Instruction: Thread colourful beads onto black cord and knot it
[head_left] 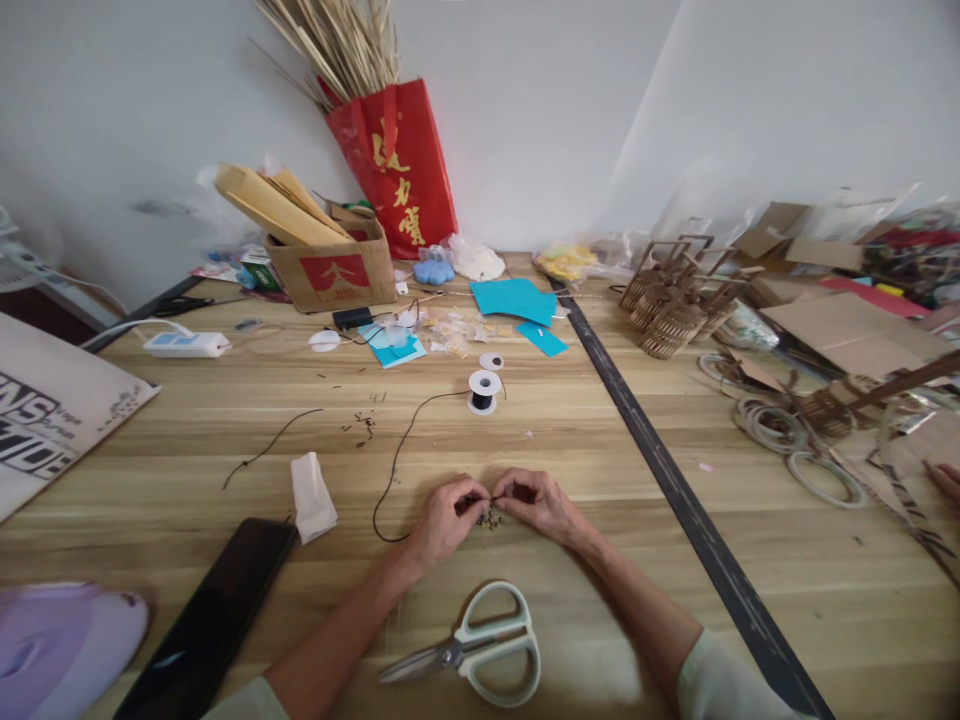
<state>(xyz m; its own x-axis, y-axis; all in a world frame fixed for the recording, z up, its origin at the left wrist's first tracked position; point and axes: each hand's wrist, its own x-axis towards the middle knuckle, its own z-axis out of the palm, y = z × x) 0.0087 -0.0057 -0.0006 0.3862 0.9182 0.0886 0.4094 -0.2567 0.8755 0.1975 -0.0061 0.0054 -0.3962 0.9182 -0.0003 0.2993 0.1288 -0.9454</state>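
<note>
My left hand (448, 518) and my right hand (541, 505) meet at the middle of the wooden table, thumbs and fingers pinched and almost touching. A black cord (396, 470) curves from its white spool (484, 392) round to my left hand, which appears to grip its end. Something small and dark sits between the fingertips; what my right hand pinches is too small to make out. Just under the fingertips lie several small multicoloured beads (490, 521). Nearer to me rest scissors with pale handles (501, 640), blades pointing left.
On the left are a black phone (214, 610), a folded white paper (313, 497) and a short cord piece (274, 443). Blue sheets (514, 300), a cardboard box (337, 270) and a red bag (409, 170) stand behind. Small woven baskets (664, 310) are right; another person's hand (946, 482) shows at the edge.
</note>
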